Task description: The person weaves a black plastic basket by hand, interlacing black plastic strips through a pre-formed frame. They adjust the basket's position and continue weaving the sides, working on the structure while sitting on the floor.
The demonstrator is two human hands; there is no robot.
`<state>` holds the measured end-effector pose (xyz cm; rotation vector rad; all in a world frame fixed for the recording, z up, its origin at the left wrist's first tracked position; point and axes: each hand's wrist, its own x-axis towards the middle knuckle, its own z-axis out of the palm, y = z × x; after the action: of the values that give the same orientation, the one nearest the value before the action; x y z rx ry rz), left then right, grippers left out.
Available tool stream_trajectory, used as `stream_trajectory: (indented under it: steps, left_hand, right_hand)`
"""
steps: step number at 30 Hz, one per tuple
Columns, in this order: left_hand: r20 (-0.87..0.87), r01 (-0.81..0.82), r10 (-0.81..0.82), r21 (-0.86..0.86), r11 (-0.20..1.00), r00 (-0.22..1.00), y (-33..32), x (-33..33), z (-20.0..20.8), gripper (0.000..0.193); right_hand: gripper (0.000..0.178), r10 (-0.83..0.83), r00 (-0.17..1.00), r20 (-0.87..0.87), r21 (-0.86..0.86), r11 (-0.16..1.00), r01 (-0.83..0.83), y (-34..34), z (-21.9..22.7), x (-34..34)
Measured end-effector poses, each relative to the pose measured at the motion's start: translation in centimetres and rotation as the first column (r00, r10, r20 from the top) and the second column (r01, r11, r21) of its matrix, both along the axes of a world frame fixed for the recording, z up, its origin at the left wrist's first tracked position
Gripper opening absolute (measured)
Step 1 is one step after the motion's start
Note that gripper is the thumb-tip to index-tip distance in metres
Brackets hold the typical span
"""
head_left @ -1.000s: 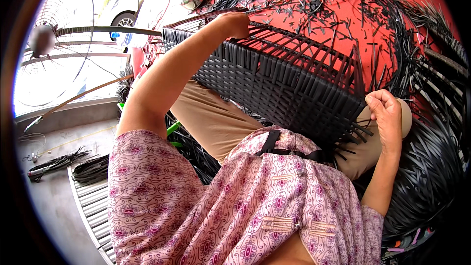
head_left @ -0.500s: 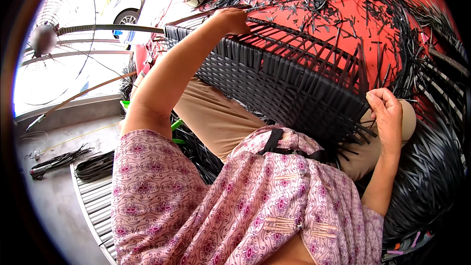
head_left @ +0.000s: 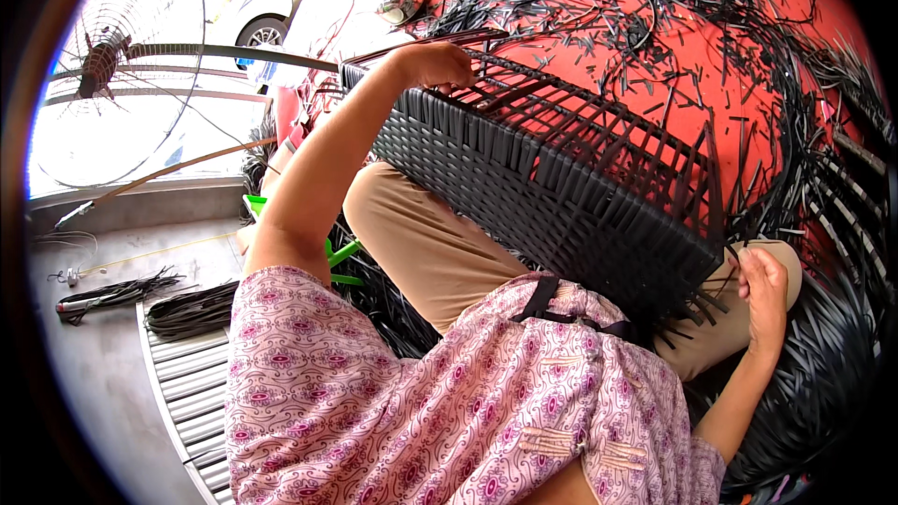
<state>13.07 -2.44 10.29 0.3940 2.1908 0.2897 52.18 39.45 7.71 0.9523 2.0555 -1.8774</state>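
A black woven basket (head_left: 552,194), made of flat plastic strips on a frame, rests tilted across my lap. Its near side is closely woven, while dark bars and loose strips show along its far side. My left hand (head_left: 438,67) reaches over the upper rim with its fingers curled down onto it. Beside the basket's right corner is my right hand (head_left: 765,288), its fingers bent and pressed together. A short dark strip end shows near those fingertips, but whether they pinch it is unclear.
Black strip offcuts (head_left: 645,33) lie scattered over the red floor covering (head_left: 599,61). A big heap of strips (head_left: 795,383) is at my right. To the left are a wire-caged fan (head_left: 105,65), strip bundles (head_left: 192,310) and a slatted grey panel (head_left: 192,374). A container (head_left: 400,0) stands far off.
The whole view has shifted, so the scene sits lower and further right. My right hand has drawn slightly away from the basket's corner. My left hand stays at the rim.
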Motion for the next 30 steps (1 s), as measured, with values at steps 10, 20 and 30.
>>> stream_trajectory:
  steps: [10,20,30]
  left_hand:
    - [0.043,0.218,-0.214,-0.226,0.949,0.976,1.7,-0.3,-1.4,0.032]
    - [-0.393,0.121,-0.366,-0.525,0.843,0.844,4.0,4.2,-1.6,0.032]
    - [-0.122,-0.039,0.029,-0.085,0.996,0.992,-1.1,-0.4,-1.6,0.022]
  right_hand:
    - [0.033,0.04,0.997,0.063,-0.089,0.995,-0.035,0.2,-0.6,-0.1]
    - [0.031,-0.129,0.987,0.1,-0.495,0.854,0.162,-2.2,-2.3,-2.0]
    - [0.021,-0.18,0.971,0.158,-0.616,0.75,0.24,-3.5,-2.7,-2.0]
